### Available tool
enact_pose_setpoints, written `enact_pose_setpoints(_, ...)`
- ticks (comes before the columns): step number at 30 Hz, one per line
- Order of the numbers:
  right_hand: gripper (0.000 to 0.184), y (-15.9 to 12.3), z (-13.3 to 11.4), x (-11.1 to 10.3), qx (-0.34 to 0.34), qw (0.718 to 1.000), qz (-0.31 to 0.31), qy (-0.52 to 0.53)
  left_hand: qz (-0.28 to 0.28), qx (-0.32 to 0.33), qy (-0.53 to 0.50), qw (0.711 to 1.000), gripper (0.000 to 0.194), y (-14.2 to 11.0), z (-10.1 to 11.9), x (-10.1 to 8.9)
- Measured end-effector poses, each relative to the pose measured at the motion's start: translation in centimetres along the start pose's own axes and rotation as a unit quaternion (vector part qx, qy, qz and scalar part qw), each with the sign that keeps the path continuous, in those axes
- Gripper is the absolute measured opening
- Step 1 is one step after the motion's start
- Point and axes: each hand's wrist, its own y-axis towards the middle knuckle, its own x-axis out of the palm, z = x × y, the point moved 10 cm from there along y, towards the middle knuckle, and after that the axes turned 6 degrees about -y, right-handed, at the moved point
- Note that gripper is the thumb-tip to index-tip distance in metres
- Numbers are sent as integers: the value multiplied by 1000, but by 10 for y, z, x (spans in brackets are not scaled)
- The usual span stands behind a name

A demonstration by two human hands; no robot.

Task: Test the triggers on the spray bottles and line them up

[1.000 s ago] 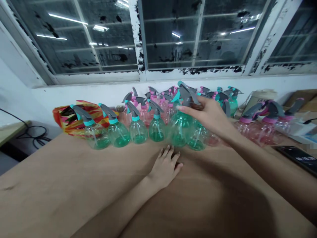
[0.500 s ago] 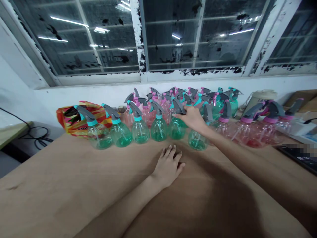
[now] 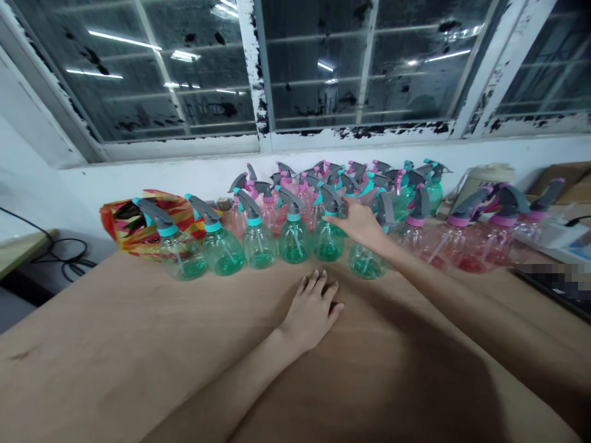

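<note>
Across the wooden table, a row of clear spray bottles with teal collars and grey heads holds green liquid. My right hand [image 3: 362, 223] reaches to one green spray bottle [image 3: 328, 240] in this row. Its thumb lies across the bottle's neck, below the grey head; the other fingers are partly hidden behind. That bottle stands upright on the table. Just right of it, below my right wrist, is another green spray bottle [image 3: 367, 261]. My left hand [image 3: 310, 314] rests palm down on the tabletop in front of the row, fingers spread, holding nothing.
Pink-collared spray bottles [image 3: 455, 243] stand to the right, and several more crowd behind the row. A red and yellow plastic bag [image 3: 184, 218] sits at the back left. A dark flat device [image 3: 554, 289] lies at the right edge. Behind is a barred window.
The view has shifted very slightly. My right hand has dropped a little at the bottle's neck, while the bottle and my left hand stay in place.
</note>
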Motion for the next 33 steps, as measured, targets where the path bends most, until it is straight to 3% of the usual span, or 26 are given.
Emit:
enact_pose_setpoints(5, 71, -31, -5, -20, -31, 999, -1, 25, 0, 3, 5, 1000, 40, 0, 0, 0)
enact_pose_setpoints(7, 62, -49, -6, -35, -51, 998, -1, 40, 0, 4, 7, 1000, 41, 0, 0, 1)
enact_pose_setpoints(9, 42, -67, -3, -50, -82, 993, -12, 86, 1, 4, 9, 1000, 41, 0, 0, 0)
enact_pose_setpoints(11, 34, -82, 15, -58, -64, 992, -37, 106, 3, 4, 11, 1000, 40, 0, 1, -1)
enact_pose_setpoints(15, 37, -96, 70, -75, 3, 998, 37, 59, 10, 6, 13, 1000, 39, 1, 0, -3)
enact_pose_setpoints(19, 44, -92, 91, -72, 45, 996, 65, -28, 10, 7, 16, 1000, 39, 2, -1, -2)
enact_pose_setpoints(25, 70, -73, 71, -55, 87, 986, 38, -135, 4, 12, 31, 999, 40, 3, 0, -3)
enact_pose_setpoints(33, 67, -68, 63, -44, 80, 979, -8, -189, -9, 9, 30, 999, 41, 4, 0, -2)
